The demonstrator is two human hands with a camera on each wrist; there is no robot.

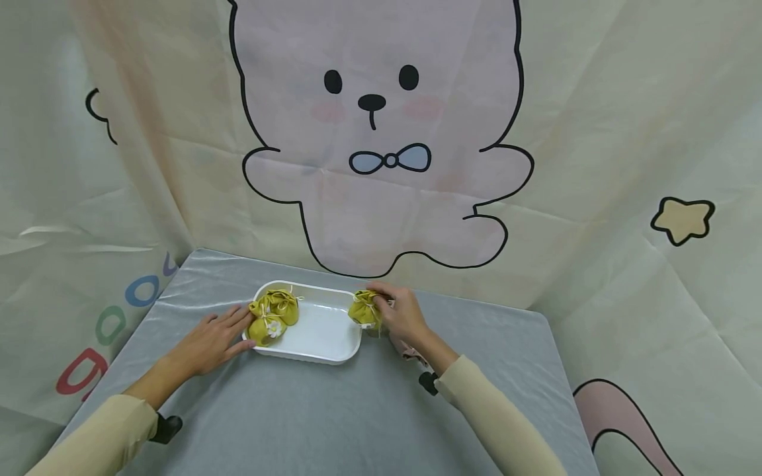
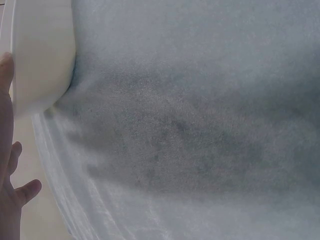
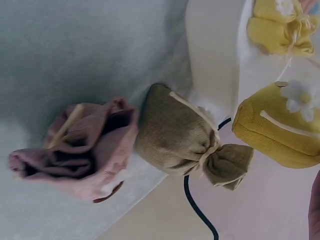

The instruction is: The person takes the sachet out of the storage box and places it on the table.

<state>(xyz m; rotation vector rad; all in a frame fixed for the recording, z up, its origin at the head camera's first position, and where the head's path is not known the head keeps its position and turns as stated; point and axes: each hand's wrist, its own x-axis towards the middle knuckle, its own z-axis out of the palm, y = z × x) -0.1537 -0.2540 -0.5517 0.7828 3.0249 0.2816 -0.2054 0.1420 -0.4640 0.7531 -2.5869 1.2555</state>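
Observation:
A white tray (image 1: 324, 334) lies on the cloth-covered table with two yellow drawstring pouches, one upper (image 1: 283, 305) and one lower (image 1: 264, 330), at its left end. My left hand (image 1: 208, 344) rests against that end, fingers stretched along the rim by the pouches; its thumb (image 2: 6, 72) touches the rim in the left wrist view. With bent fingers my right hand (image 1: 405, 317) holds a third yellow pouch (image 1: 362, 311) over the tray's right end. That pouch (image 3: 280, 130) carries a white flower in the right wrist view, where most of the hand is out of frame.
Beyond the tray's right end lie a brown tied pouch (image 3: 175, 132) and a pink pouch (image 3: 95, 145), side by side under my right hand. Grey cloth (image 1: 321, 416) covers the table. A printed curtain (image 1: 381, 225) hangs right behind its far edge.

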